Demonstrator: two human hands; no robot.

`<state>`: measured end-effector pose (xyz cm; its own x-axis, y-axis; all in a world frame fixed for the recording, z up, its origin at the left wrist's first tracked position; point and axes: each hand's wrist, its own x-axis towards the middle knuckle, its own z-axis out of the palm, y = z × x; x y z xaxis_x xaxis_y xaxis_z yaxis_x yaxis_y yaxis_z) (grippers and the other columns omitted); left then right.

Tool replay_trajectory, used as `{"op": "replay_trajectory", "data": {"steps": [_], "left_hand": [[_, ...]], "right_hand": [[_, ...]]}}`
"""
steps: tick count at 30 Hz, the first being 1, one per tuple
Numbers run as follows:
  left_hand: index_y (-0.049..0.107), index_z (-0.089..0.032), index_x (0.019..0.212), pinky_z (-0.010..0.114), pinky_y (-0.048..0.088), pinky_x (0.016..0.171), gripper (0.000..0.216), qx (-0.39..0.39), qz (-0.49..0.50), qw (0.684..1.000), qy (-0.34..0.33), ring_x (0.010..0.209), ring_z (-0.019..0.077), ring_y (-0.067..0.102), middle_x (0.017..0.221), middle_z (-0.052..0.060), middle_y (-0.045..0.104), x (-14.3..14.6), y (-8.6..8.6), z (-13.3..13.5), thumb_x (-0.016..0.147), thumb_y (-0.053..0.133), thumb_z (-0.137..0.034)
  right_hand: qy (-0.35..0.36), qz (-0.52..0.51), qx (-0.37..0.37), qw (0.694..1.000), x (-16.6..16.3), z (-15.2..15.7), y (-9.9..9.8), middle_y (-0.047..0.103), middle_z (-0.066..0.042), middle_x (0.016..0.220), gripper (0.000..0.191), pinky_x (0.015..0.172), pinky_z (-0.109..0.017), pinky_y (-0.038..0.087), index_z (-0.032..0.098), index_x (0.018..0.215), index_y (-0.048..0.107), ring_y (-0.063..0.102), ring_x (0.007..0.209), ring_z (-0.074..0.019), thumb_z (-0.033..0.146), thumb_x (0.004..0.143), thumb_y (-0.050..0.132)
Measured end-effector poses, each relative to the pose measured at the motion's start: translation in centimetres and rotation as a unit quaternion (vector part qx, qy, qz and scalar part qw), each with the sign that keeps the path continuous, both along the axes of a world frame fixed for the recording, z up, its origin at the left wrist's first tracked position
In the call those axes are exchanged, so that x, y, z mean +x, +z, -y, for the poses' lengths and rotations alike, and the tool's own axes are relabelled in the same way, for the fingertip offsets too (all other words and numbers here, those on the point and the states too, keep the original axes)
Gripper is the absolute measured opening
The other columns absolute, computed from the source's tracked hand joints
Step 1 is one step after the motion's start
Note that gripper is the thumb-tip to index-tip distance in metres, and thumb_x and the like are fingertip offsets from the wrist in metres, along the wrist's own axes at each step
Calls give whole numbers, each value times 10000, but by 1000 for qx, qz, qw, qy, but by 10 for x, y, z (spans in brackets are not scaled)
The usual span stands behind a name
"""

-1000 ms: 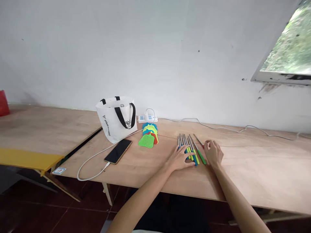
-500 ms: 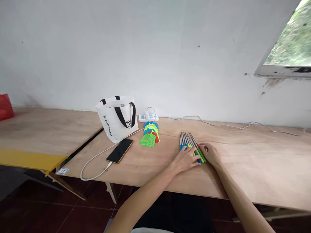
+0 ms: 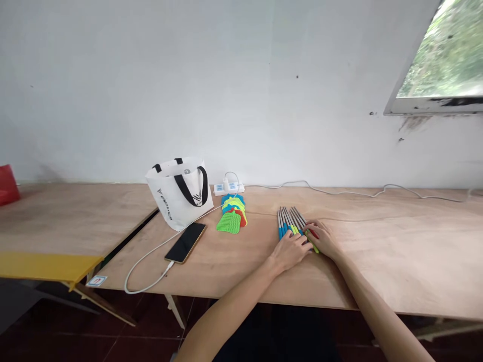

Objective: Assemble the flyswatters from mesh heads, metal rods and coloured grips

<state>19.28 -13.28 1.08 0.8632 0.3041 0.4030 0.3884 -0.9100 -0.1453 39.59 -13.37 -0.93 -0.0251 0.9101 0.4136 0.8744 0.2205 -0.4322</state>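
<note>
A bundle of several metal rods (image 3: 290, 218) with blue, yellow-green, green and red handles lies on the plywood table (image 3: 377, 261). My left hand (image 3: 292, 249) rests over the handle ends, fingers curled onto them. From the right, my right hand (image 3: 322, 239) presses against the same handles with its fingers closed on them. The two hands squeeze the rods together between them. The handle ends are mostly hidden under my fingers.
Left of the rods lie a stack of coloured mesh pieces (image 3: 232, 213), a phone (image 3: 186, 242) on a white cable, a white tote bag (image 3: 177, 193) and a power strip (image 3: 228, 188) by the wall. A second table (image 3: 75, 216) with a yellow board (image 3: 41, 264) adjoins at left.
My right hand slid left and pushed the stray green and red rods into the bundle. Both hands now close together on the handles. The view shifted slightly.
</note>
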Motion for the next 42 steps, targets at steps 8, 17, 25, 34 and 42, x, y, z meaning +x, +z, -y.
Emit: {"op": "replay_trajectory", "data": {"steps": [8, 17, 25, 34, 42], "left_hand": [[648, -184, 1096, 367, 424, 895, 265, 21, 19, 1000, -11, 1061, 220, 619, 1076, 78, 682, 0, 0, -2, 1076, 391, -243], [602, -239, 1185, 355, 428, 975, 243, -116, 135, 984, 4, 1122, 206, 629, 1151, 51, 696, -7, 6, -4, 1075, 416, -349], [554, -217, 1183, 379, 468, 953, 412, -292, 282, 859, 311, 1095, 231, 664, 1163, 84, 711, -29, 5, -39, 1094, 197, -402], [580, -253, 1212, 434, 413, 1000, 264, -273, 187, 890, 313, 1176, 281, 615, 1227, 66, 711, -32, 7, -30, 960, 508, -283], [628, -256, 1132, 459, 413, 998, 241, -265, 169, 894, 320, 1125, 297, 627, 1134, 65, 726, -35, 9, -27, 958, 518, -381]], "right_hand": [[-36, 11, -13, 999, -9, -4, 0, 637, -55, 1225, 308, 1028, -455, 388, 289, 883, 736, 571, 1165, -270, 463, 933, 487], [-60, -58, -2, 997, -5, -11, -2, 649, -77, 1114, 415, 996, -389, 445, 239, 762, 712, 601, 1098, -242, 525, 934, 465], [-37, -49, 68, 996, -42, -15, 0, 631, -62, 1318, 456, 1128, -472, 312, 289, 1032, 755, 513, 1255, -274, 576, 992, 403], [-157, -59, 73, 983, -13, -14, -7, 677, -118, 1156, 432, 1029, -460, 388, 222, 991, 736, 558, 1139, -281, 439, 987, 362], [-135, -53, 29, 989, -5, -18, -19, 725, -99, 1147, 373, 960, -443, 454, 237, 1115, 747, 612, 1068, -292, 316, 873, 476]]}}
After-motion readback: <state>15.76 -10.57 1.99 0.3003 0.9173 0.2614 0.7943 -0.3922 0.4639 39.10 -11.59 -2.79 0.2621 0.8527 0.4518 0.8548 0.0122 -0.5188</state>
